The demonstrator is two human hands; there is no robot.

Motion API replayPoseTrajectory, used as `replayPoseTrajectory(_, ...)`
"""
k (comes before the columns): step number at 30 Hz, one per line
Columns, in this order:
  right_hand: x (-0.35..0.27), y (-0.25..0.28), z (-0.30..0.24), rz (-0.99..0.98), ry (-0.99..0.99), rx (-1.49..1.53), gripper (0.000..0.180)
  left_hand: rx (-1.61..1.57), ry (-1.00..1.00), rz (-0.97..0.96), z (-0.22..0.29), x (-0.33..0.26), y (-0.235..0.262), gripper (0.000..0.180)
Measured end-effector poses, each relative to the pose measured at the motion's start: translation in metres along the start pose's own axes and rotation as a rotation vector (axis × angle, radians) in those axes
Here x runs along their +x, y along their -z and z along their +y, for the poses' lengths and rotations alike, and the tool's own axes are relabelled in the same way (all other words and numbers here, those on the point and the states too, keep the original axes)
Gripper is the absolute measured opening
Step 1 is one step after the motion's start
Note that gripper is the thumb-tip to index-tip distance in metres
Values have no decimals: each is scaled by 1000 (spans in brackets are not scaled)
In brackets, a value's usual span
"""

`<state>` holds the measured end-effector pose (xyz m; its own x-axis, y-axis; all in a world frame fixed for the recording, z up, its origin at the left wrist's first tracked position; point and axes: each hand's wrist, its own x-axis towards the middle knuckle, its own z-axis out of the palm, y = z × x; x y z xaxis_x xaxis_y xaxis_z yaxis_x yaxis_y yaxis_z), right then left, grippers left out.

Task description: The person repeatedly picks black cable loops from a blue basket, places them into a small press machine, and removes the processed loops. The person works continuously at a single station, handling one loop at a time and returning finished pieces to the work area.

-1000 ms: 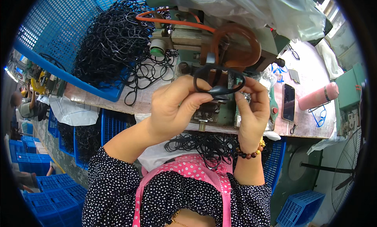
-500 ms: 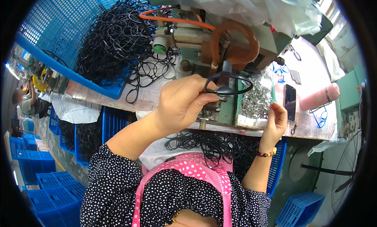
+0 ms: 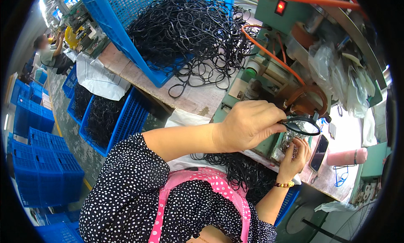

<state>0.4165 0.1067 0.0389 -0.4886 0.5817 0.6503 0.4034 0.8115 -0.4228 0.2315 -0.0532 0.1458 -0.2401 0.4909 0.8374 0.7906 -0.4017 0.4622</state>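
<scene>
My left hand [image 3: 251, 126] is closed, pinching one edge of a black cord loop [image 3: 312, 122] between thumb and fingertips. The loop is held in the air in front of the machine [image 3: 256, 81], with a small dark flat part showing inside its ring. Below and to the right, my right hand [image 3: 296, 157] reaches with bent fingers drawn together into small silvery metal pieces [image 3: 287, 141]. What those fingertips hold, if anything, is too small to make out. A beaded bracelet [image 3: 285, 184] circles that wrist.
A blue basket [image 3: 158, 77] heaped with black loops [image 3: 185, 28] stands at the far left of the table. Orange hoses [image 3: 275, 58] run to the machine. Rightward lie a phone [image 3: 319, 153], a pink bottle [image 3: 347, 157] and blue-framed glasses [image 3: 341, 178]. More black loops [image 3: 252, 175] hang at my lap.
The view has swung left, bringing more of the basket in. My right hand has moved from beside the metal pieces into them. The left hand still holds the loop.
</scene>
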Motion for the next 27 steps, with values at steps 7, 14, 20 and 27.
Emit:
replayPoseTrajectory(7, -14, -15, 15, 94, -89, 146, 8, 343, 4, 126, -35, -39, 39, 27)
replayPoseTrajectory(14, -21, -24, 24, 156, -229, 289, 22, 1178, 229, -266, -161, -99, 80, 39)
replayPoseTrajectory(20, -16, -6, -5, 100, -254, 214, 21, 1329, 100, -272, -189, -110, 84, 14)
replayPoseTrajectory(27, -10, -1, -27, 144, -165, 141, 19, 667, 537, -55, -127, -76, 100, 32)
